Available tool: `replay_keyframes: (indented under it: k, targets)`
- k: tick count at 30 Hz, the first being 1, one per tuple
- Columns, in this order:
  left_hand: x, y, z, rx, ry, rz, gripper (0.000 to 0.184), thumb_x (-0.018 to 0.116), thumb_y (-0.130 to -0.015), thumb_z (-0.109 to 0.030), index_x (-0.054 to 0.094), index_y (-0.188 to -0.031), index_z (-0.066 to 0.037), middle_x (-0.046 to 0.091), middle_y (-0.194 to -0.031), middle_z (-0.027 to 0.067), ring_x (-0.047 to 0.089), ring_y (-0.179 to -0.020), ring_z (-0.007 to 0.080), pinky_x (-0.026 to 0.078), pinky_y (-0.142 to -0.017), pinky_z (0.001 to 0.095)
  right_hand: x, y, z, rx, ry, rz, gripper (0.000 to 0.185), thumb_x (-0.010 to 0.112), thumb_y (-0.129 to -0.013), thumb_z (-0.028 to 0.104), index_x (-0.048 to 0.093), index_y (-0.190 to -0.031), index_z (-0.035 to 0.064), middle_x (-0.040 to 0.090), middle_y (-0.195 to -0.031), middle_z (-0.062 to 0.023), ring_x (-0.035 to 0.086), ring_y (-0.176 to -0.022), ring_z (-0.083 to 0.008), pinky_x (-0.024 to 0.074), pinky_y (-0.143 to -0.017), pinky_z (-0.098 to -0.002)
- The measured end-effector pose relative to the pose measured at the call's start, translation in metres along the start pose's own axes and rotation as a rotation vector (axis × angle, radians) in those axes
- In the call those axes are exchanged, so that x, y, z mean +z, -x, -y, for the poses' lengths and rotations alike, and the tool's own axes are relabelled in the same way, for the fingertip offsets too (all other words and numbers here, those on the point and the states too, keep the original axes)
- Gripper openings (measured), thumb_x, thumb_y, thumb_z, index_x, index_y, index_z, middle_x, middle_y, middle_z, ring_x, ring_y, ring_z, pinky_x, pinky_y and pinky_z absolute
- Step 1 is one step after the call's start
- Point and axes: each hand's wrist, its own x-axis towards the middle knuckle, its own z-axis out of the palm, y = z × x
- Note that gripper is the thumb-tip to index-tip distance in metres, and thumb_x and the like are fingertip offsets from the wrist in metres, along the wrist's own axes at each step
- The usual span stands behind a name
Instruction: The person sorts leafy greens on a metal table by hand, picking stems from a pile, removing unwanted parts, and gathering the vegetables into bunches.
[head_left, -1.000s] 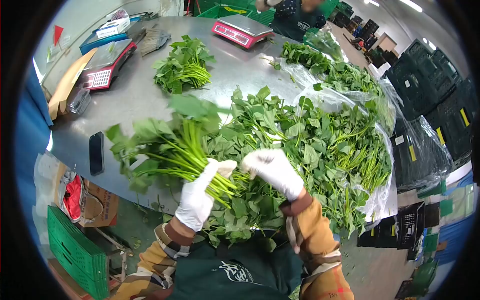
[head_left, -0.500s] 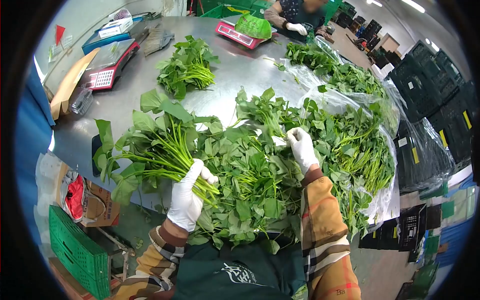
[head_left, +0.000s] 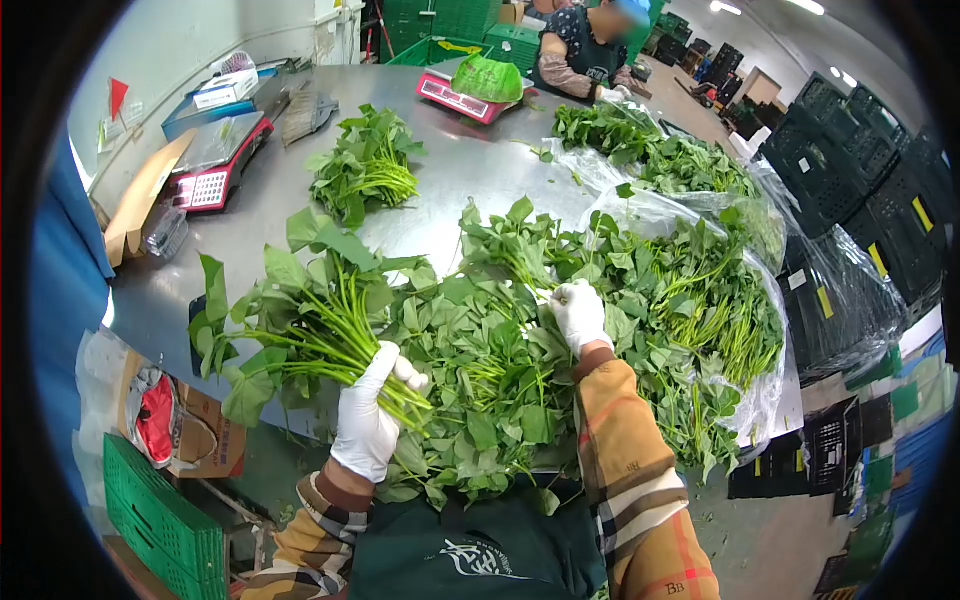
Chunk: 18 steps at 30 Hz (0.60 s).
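In my white-gloved left hand (head_left: 368, 415) is a thick bunch of leafy greens (head_left: 325, 315), its long pale stems gathered in the closed fingers and its leaves fanning to the upper left. My right hand (head_left: 580, 315), also gloved in white, is closed on the stem ends of a small leafy sprig (head_left: 520, 255), whose leaves point away from me. Between and beneath both hands spreads a loose pile of leafy greens (head_left: 490, 370). Farther off on the metal table (head_left: 450, 150) lies a separate bundle of greens (head_left: 365, 165).
More greens (head_left: 715, 310) lie on clear plastic sheeting at right. Red scales stand at left (head_left: 205, 190) and at the back (head_left: 470, 95), the latter bearing a green bag. A co-worker (head_left: 585, 60) is across the table. Dark crates (head_left: 850, 170) are stacked right; green crates (head_left: 165, 520) lower left.
My right hand has moved slightly left and nearer to me, its fingers on the sprig's stems. My left hand keeps its bunch. The view has tilted up a little, and the co-worker's hands have shifted.
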Motion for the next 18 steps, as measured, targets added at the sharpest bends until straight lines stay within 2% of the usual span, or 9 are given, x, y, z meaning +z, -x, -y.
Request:
replay_keyframes:
  k: [1,2,3,5,10,11,12,15,18]
  targets:
    - [-0.001,0.001,0.000,0.008,-0.011,-0.003,0.007,0.060,-0.094,-0.016,0.057,-0.095,-0.010,0.054,-0.074,0.0000,0.053,-0.070,0.0144,0.049,-0.076,0.0352,-0.014,-0.002,0.003,-0.004,-0.144,-0.069,0.016,0.070,-0.079,0.020,0.068,-0.081,0.0040,0.062,-0.081,-0.0151,0.063,-0.071,-0.0290,0.0499,-0.065,-0.0400]
    - [-0.001,0.000,0.000,0.014,-0.023,-0.003,0.007,0.060,-0.094,-0.016,0.057,-0.095,-0.010,0.054,-0.074,-0.0001,0.053,-0.070,0.0142,0.049,-0.076,0.0353,-0.030,-0.006,0.005,0.266,-0.600,0.101,0.014,0.068,-0.083,0.016,0.067,-0.083,0.0028,0.065,-0.080,-0.0099,0.062,-0.070,-0.0186,0.0484,-0.065,-0.0320]
    - [0.001,0.000,0.001,0.018,-0.033,0.002,0.007,0.060,-0.094,-0.016,0.057,-0.095,-0.011,0.054,-0.074,-0.0001,0.053,-0.070,0.0141,0.049,-0.076,0.0353,-0.046,-0.004,0.007,0.300,-0.874,0.116,0.012,0.065,-0.089,0.012,0.066,-0.092,0.0007,0.066,-0.082,-0.0045,0.061,-0.076,-0.0100,0.0474,-0.070,-0.0250]
    - [0.009,0.002,0.005,-0.004,-0.018,0.007,0.007,0.060,-0.094,-0.016,0.057,-0.097,-0.010,0.054,-0.074,-0.0001,0.054,-0.070,0.0142,0.050,-0.076,0.0348,-0.073,0.006,0.013,0.332,-1.165,0.036,0.013,0.060,-0.093,0.008,0.063,-0.101,-0.0013,0.067,-0.089,-0.0030,0.062,-0.079,-0.0092,0.0475,-0.074,-0.0227]
    - [0.027,0.009,0.026,-0.097,-0.030,0.022,0.009,0.059,-0.095,-0.014,0.057,-0.102,-0.009,0.061,-0.084,0.0033,0.058,-0.077,0.0164,0.050,-0.076,0.0346,-0.125,0.048,0.041,0.364,-1.167,-0.120,0.023,0.059,-0.094,0.010,0.062,-0.114,-0.0001,0.068,-0.093,-0.0045,0.062,-0.082,-0.0095,0.0505,-0.074,-0.0232]
    - [0.036,0.009,0.030,-0.124,-0.039,0.036,0.010,0.059,-0.095,-0.013,0.057,-0.103,-0.009,0.062,-0.087,0.0041,0.059,-0.078,0.0168,0.051,-0.077,0.0346,-0.146,0.058,0.061,0.436,-1.258,-0.002,0.023,0.061,-0.092,0.010,0.063,-0.112,0.0000,0.068,-0.093,-0.0037,0.061,-0.082,-0.0102,0.0505,-0.075,-0.0240]
    - [0.039,0.010,0.036,-0.136,-0.030,0.109,0.013,0.059,-0.095,-0.013,0.057,-0.106,-0.008,0.064,-0.092,0.0062,0.060,-0.083,0.0180,0.051,-0.079,0.0346,-0.141,0.066,0.064,0.193,-0.903,-0.133,0.022,0.064,-0.089,0.012,0.066,-0.108,0.0003,0.068,-0.092,-0.0038,0.061,-0.082,-0.0115,0.0507,-0.076,-0.0265]
    - [0.051,0.009,0.049,-0.200,-0.090,0.213,0.026,0.057,-0.096,-0.017,0.056,-0.120,-0.007,0.062,-0.111,0.0066,0.060,-0.094,0.0174,0.050,-0.085,0.0335,-0.152,0.086,0.105,-0.163,-0.688,-0.106,0.020,0.067,-0.087,0.016,0.069,-0.104,0.0077,0.067,-0.091,-0.0084,0.061,-0.082,-0.0247,0.0492,-0.075,-0.0324]
    - [0.053,0.006,0.054,-0.180,-0.153,0.359,0.035,0.056,-0.097,-0.027,0.053,-0.126,-0.007,0.058,-0.121,0.0059,0.056,-0.106,0.0173,0.046,-0.093,0.0342,-0.138,0.098,0.124,-0.445,-0.549,-0.121,0.017,0.067,-0.083,0.016,0.067,-0.099,0.0104,0.060,-0.082,-0.0066,0.056,-0.079,-0.0264,0.0465,-0.073,-0.0359]
